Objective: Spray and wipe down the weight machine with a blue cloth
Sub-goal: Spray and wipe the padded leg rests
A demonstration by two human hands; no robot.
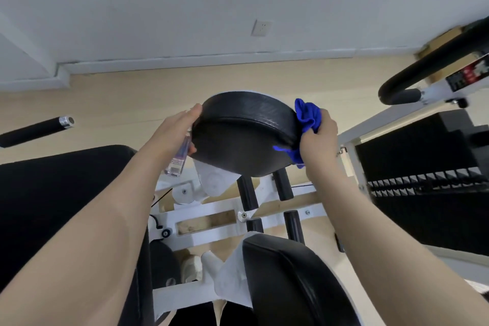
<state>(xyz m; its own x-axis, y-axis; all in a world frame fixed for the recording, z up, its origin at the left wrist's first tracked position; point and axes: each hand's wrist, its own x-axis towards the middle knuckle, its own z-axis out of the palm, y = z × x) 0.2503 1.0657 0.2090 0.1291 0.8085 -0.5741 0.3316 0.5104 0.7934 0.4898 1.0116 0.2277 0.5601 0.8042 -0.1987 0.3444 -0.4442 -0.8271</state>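
Count, head view: two bare hands, left hand and right hand; one bunched blue cloth; one small clear plastic spray bottle; two black padded machine cushions, one round upper pad and one lower pad; one black weight stack; one white wall socket; black foam-covered handles numbered two, a straight bar and a curved one

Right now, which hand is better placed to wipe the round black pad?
Right. The right hand already grips the blue cloth against the pad edge; the left hand holds the spray bottle.
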